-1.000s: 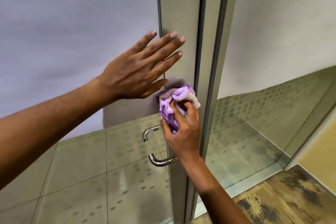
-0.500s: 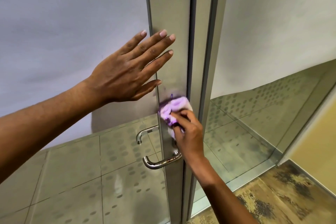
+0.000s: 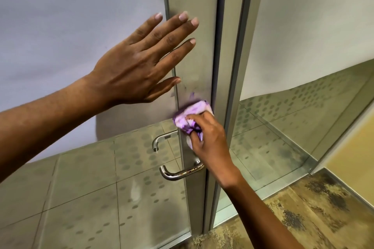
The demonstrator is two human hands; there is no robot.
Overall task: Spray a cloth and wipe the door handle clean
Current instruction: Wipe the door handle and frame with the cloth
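Left hand (image 3: pixel 133 68) flat, fingers spread, palm pressed on door (image 3: pixel 194 56) where frosted glass meets metal stile. Right hand (image 3: pixel 210 139) clenched around bunched purple cloth (image 3: pixel 190 115), pressing it against stile just above handle (image 3: pixel 178 172). Handle: chrome lever on near side, free end pointing left, below cloth and not touching it; second lever (image 3: pixel 162 139) visible through glass on far side. Faint purple smear on stile above cloth. Dotted floor tiles seen through lower clear glass; mottled carpet (image 3: pixel 303 214) at bottom right.

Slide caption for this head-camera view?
Right hand rubs purple cloth on door frame above handle; left hand braces.
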